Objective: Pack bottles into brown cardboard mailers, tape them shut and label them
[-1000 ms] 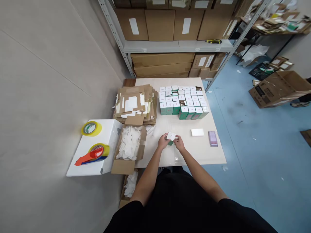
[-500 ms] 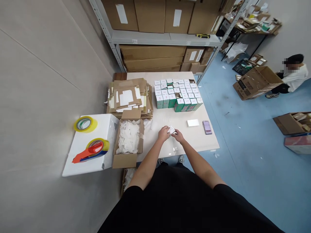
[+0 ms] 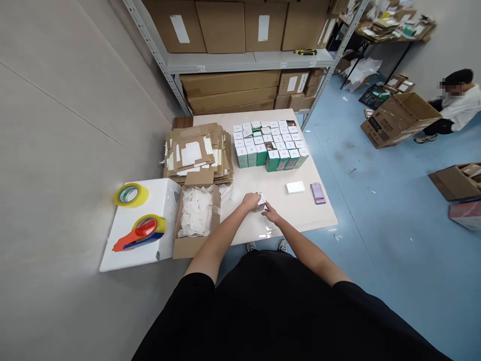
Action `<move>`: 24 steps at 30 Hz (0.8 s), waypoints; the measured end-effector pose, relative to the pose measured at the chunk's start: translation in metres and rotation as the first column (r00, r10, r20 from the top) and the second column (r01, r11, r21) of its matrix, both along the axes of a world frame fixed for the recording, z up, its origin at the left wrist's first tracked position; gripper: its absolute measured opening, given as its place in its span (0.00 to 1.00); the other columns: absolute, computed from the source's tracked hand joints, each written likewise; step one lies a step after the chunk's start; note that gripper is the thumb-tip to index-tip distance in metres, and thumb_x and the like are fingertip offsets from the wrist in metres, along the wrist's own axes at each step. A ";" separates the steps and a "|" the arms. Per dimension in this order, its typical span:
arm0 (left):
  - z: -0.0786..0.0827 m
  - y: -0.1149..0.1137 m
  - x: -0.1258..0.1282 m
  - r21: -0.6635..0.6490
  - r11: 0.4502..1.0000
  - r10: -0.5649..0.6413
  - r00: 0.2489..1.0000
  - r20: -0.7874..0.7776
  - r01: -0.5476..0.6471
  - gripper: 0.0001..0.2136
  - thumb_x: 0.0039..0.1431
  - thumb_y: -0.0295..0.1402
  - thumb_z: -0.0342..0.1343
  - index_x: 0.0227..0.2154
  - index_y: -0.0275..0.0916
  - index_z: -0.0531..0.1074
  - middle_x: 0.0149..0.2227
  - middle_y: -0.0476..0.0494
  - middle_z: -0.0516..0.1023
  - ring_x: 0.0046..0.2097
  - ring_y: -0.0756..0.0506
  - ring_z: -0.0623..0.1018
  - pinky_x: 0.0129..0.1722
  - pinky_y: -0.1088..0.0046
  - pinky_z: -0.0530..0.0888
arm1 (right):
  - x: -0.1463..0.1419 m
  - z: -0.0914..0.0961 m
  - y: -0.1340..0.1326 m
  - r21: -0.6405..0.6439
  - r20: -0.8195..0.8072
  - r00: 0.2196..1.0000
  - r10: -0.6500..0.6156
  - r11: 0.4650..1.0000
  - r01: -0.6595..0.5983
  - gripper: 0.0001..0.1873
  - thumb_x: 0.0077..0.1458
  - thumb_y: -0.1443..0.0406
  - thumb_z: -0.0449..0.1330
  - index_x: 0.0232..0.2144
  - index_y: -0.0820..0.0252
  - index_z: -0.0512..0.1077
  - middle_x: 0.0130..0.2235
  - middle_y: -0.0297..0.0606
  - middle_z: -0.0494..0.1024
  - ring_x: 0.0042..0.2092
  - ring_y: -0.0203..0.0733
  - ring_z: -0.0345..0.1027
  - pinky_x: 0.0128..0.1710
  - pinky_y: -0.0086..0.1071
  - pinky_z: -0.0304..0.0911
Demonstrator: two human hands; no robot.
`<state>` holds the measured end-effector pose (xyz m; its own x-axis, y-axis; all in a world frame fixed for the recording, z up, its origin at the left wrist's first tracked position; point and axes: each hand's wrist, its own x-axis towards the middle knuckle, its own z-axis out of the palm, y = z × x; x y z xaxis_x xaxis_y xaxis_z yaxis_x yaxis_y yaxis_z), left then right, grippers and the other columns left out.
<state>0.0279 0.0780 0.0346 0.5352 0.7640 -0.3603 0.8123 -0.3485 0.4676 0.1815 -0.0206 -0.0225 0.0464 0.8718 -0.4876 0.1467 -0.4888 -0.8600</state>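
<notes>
Inspecting the work in hand: one small box (image 3: pixel 261 202) sits between my hands, over the stretch of tabletop (image 3: pixel 311 213) between its middle and its front edge. My left hand (image 3: pixel 250 200) has its fingers closed on the box from the left side. My right hand (image 3: pixel 270 213) is at the box's right side, forefinger pointing to its edge; whether this grip bears on the box or stops just short, I cannot tell. Rows of white-topped boxes (image 3: pixel 278 139) stand toward the rear edge. A white box (image 3: pixel 295 187) and a purple item (image 3: pixel 318 193) lie near the right edge; a cardboard pile (image 3: pixel 191 153) lies along the left edge. Assessment: the step appears to be adjusting one face or flap, too small to confirm. The next move calls for a steady left grip and a light, square touch from the right forefinger
</notes>
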 end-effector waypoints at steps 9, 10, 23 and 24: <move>-0.009 0.032 -0.017 -0.225 0.892 0.452 0.811 0.372 -0.393 0.20 0.57 0.34 0.65 0.53 0.43 0.78 0.53 0.41 0.83 0.56 0.39 0.80 0.59 0.65 0.72 | 0.007 -0.003 -0.008 -0.076 -0.052 0.999 0.012 0.997 -0.016 0.48 0.44 0.67 0.65 0.69 0.49 0.65 0.69 0.41 0.68 0.65 0.56 0.69 0.65 0.53 0.63; -0.013 0.030 -0.017 -0.264 0.824 0.566 0.727 0.389 -0.501 0.26 0.57 0.33 0.66 0.59 0.42 0.74 0.56 0.39 0.81 0.57 0.39 0.79 0.60 0.65 0.71 | 0.006 -0.004 -0.009 -0.087 -0.068 0.997 0.022 0.996 -0.028 0.48 0.45 0.67 0.65 0.70 0.49 0.63 0.71 0.40 0.65 0.67 0.57 0.66 0.67 0.52 0.61; -0.024 -0.021 -0.010 -0.151 0.852 0.513 0.742 0.432 -0.502 0.16 0.59 0.32 0.63 0.51 0.41 0.78 0.58 0.39 0.76 0.55 0.41 0.79 0.58 0.65 0.73 | 0.004 -0.010 0.000 0.009 0.096 0.994 0.058 0.998 -0.059 0.40 0.54 0.65 0.60 0.69 0.54 0.62 0.67 0.44 0.70 0.64 0.50 0.69 0.66 0.46 0.62; -0.022 -0.020 -0.013 -0.156 0.884 0.464 0.783 0.415 -0.441 0.18 0.57 0.30 0.64 0.52 0.42 0.78 0.57 0.40 0.78 0.55 0.41 0.79 0.58 0.65 0.74 | 0.003 -0.008 0.003 0.020 0.128 0.990 0.065 0.997 -0.068 0.38 0.55 0.65 0.59 0.69 0.54 0.63 0.66 0.43 0.72 0.63 0.49 0.70 0.66 0.45 0.63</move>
<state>0.0151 0.0575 0.0122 0.2399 0.9456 -0.2198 0.5844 0.0401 0.8104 0.1849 -0.0181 -0.0306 0.0479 0.8866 -0.4601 0.2869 -0.4534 -0.8439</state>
